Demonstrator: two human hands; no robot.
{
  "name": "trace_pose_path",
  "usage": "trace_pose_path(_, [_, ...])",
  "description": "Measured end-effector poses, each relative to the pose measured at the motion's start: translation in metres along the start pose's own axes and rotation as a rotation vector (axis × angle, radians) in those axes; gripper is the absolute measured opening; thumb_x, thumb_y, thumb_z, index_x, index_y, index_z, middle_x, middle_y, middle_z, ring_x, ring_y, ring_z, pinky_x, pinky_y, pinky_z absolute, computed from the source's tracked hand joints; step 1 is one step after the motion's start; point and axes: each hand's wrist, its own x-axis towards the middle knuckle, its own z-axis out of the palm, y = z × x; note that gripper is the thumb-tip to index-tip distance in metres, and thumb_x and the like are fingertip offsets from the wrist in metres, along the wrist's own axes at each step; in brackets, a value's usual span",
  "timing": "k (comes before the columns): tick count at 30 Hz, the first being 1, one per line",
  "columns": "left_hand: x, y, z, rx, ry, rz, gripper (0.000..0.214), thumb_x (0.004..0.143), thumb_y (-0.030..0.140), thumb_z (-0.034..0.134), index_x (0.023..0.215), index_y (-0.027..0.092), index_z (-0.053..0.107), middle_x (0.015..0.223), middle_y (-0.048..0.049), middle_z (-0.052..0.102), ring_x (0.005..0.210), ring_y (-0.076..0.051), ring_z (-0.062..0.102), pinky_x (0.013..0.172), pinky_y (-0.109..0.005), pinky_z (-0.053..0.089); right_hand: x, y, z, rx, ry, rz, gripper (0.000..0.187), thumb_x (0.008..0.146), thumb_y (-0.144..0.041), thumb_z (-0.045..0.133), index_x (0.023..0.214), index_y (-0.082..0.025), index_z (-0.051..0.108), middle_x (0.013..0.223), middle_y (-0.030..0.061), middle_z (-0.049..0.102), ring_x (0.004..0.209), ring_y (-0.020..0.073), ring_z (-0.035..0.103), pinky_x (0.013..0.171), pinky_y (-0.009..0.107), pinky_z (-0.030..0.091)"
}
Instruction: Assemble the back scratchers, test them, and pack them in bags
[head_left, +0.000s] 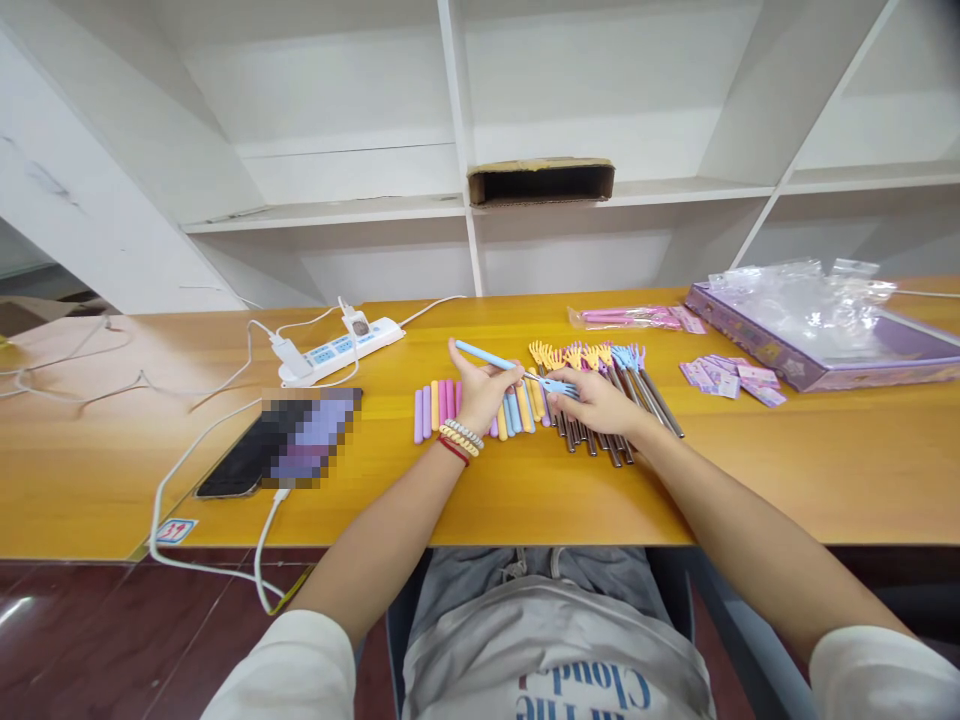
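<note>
Lettered shirt (517, 640); left hand (480, 390) half-curled on blue handle (478, 353), right hand (604, 403) pinching blue claw (558, 386).

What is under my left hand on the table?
A row of coloured handles on the table shows on both sides of the left hand. Whatever lies directly beneath cannot be seen, because the hand itself covers that stretch.

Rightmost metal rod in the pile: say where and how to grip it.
Probably best pinch the rightmost metal rod near its lower end, coming from the right: it lies outermost, slanting outward, while neighbouring rods crowd its left and hand-shaped heads bunch at the far end.
</note>
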Motion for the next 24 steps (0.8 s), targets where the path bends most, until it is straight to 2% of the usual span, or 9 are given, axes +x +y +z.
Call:
trace_pose_path(4, [0.001,0.002,0.002,-0.101,0.025,-0.041,0.122,0.063,0.012,0.075,0.141,0.028,-0.018,0.066,0.0021,0.064,0.059,-0.015,0.062,0.065,-0.032,0.051,0.001,-0.006,0.001,-0.053,-0.026,-0.069,0.025,0.089,-0.037,0.043,0.105,-0.021,0.054,0.079,0.0023,0.065,0.069,0.0136,0.058,0.068,0.029,0.046])
trace_pose_path(7, [0.004,0.008,0.004,-0.185,0.064,-0.017,0.124,0.062,0.006,0.074,0.141,0.033,-0.018,0.071,0.002,0.065,0.065,-0.016,0.064,0.071,-0.034,0.052,0.003,-0.001,0.0,-0.116,0.056,-0.068,0.03,0.09,-0.039,0.04,0.111,-0.022,0.054,0.072,0.0006,0.062,0.062,0.0121,0.055,0.064,0.028,0.045])
trace_pose_path(10, [0.014,0.016,-0.002,-0.229,0.11,0.041,0.123,0.063,0.003,0.072,0.139,0.038,-0.018,0.076,0.0022,0.065,0.07,-0.015,0.065,0.073,-0.034,0.052,0.004,0.01,-0.01,-0.097,0.147,-0.007,0.034,0.089,-0.042,0.043,0.114,-0.023,0.055,0.063,-0.0011,0.056,0.053,0.0102,0.049,0.056,0.026,0.042])
trace_pose_path(15, [0.041,0.031,-0.038,-0.248,0.303,0.139,0.119,0.065,-0.003,0.066,0.138,0.042,-0.016,0.074,0.005,0.061,0.067,-0.011,0.062,0.07,-0.029,0.052,-0.006,0.03,-0.047,0.133,0.16,0.119,0.033,0.083,-0.047,0.052,0.098,-0.018,0.057,0.062,-0.0015,0.054,0.048,0.0071,0.047,0.047,0.022,0.038])
trace_pose_path(19, [0.057,0.04,-0.067,-0.244,0.408,0.227,0.112,0.064,-0.007,0.061,0.139,0.046,-0.003,0.081,0.0039,0.059,0.068,-0.009,0.06,0.066,-0.026,0.052,-0.018,0.043,-0.078,0.224,0.221,0.211,0.034,0.075,-0.046,0.062,0.088,-0.015,0.056,0.064,0.0007,0.058,0.047,0.0074,0.049,0.045,0.021,0.038])
trace_pose_path(24, [0.069,0.049,-0.094,-0.167,0.579,0.286,0.097,0.066,-0.008,0.054,0.136,0.048,0.016,0.09,0.0027,0.057,0.066,-0.005,0.056,0.064,-0.019,0.049,-0.035,0.06,-0.104,0.227,0.342,0.23,0.029,0.071,-0.04,0.067,0.077,-0.013,0.058,0.064,0.0028,0.059,0.049,0.0084,0.05,0.048,0.022,0.041])
